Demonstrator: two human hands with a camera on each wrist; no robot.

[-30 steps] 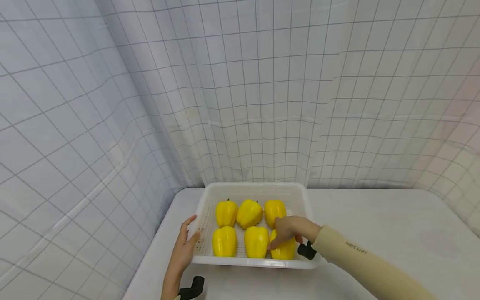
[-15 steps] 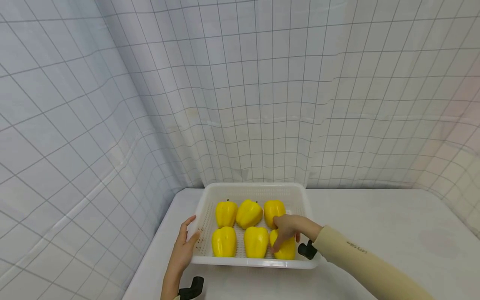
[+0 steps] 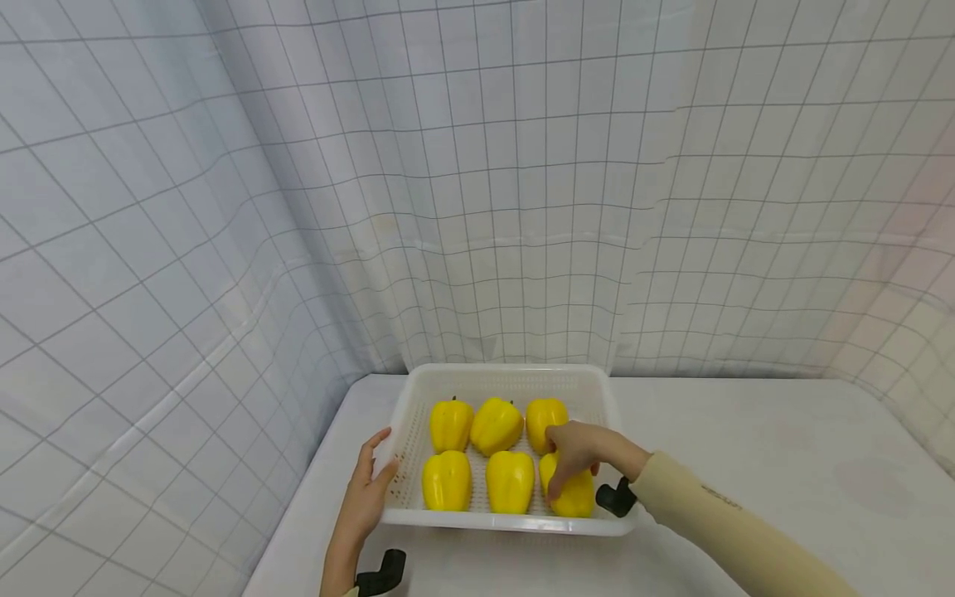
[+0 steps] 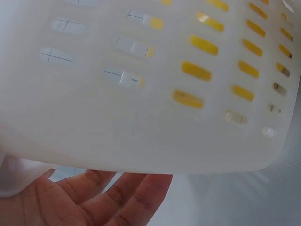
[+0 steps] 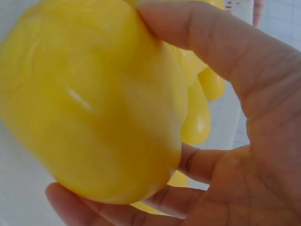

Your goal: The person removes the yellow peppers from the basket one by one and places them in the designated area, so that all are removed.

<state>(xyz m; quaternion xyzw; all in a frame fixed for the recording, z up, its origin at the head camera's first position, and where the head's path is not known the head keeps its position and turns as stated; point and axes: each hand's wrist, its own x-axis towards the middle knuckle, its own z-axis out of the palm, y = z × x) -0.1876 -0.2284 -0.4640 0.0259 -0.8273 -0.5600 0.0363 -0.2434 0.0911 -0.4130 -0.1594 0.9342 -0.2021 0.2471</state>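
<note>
Head view shows six yellow peppers in the white basket (image 3: 606, 396), five settled; right hand (image 3: 578, 454) curls around the near-right pepper (image 3: 573, 492), apparently not yet released. Left hand (image 3: 367, 497), fingers straight, rests against the basket's left wall.

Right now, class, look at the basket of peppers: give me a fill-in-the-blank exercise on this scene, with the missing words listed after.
1. The white basket holds ___ yellow peppers.
2. The right hand grips the pepper at the near ___ corner of the basket.
3. The left hand rests on the basket's ___ wall.
4. The peppers lie in ___ rows of three.

Missing words: six; right; left; two
</note>
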